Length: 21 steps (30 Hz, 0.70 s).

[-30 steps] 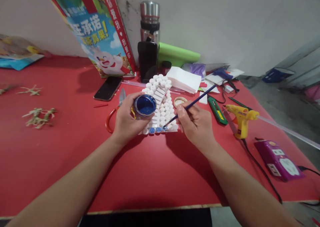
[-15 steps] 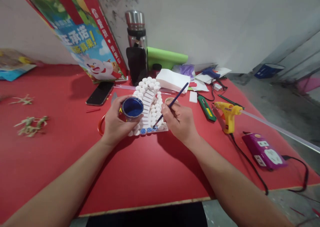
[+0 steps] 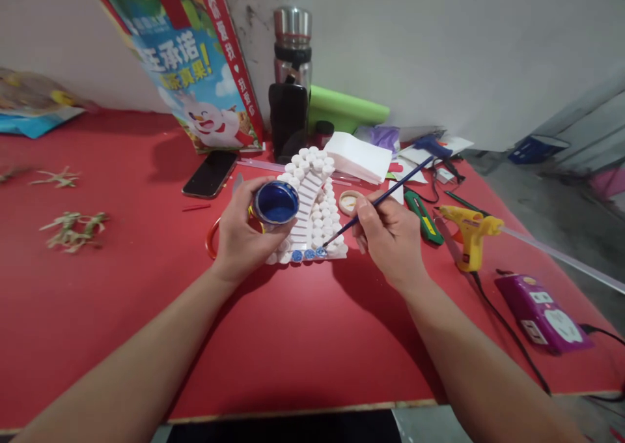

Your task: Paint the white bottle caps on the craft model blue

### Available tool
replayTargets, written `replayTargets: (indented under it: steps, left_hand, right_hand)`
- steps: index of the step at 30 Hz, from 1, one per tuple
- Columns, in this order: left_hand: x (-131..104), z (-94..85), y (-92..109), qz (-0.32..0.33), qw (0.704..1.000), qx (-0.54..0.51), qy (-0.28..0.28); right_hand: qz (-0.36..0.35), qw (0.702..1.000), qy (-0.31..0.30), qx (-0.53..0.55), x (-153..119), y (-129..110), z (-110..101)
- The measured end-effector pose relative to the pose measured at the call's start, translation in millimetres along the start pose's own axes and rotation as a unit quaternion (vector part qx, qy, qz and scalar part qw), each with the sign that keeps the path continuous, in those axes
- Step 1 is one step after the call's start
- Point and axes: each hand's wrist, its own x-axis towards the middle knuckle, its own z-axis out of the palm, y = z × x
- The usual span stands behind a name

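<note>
My left hand is closed around a small open jar of blue paint, tipped so its inside faces me. Pinched in my right hand is a thin dark-blue paintbrush, its tip at the front edge of a white model. This model has a curved flight of steps flanked by rounded white pieces. Along its front, a few round pieces are blue. Behind my right fingers lies a round lid. Orange-red scissor handles show partly behind my left hand.
A phone, a printed bag and a steel flask stand or lie behind. To the right are a green utility knife, a yellow glue gun and a purple power strip. Straw-like figures lie left.
My right hand has drawn back to the right, and the brush slants lower over the model's front edge. The round lid shows more. The whole view has shifted, moving things rightward.
</note>
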Motion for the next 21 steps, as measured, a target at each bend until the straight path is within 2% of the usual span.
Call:
replayTargets:
  steps: [8, 14, 21]
  left_hand:
    - [-0.7, -0.4, 3.6, 0.007, 1.000, -0.005, -0.013]
    - [-1.1, 0.2, 1.8, 0.027, 1.000, -0.007, 0.001]
    - [-2.2, 2.1, -1.3, 0.018, 1.000, -0.019, -0.004]
  right_hand:
    - [0.002, 1.000, -0.012, -0.017, -0.9, -2.6, 2.2]
    - [0.005, 0.999, -0.034, -0.038, -1.0, -0.6, 1.9]
    - [-0.015, 0.999, -0.022, -0.033, -0.8, -0.6, -0.1]
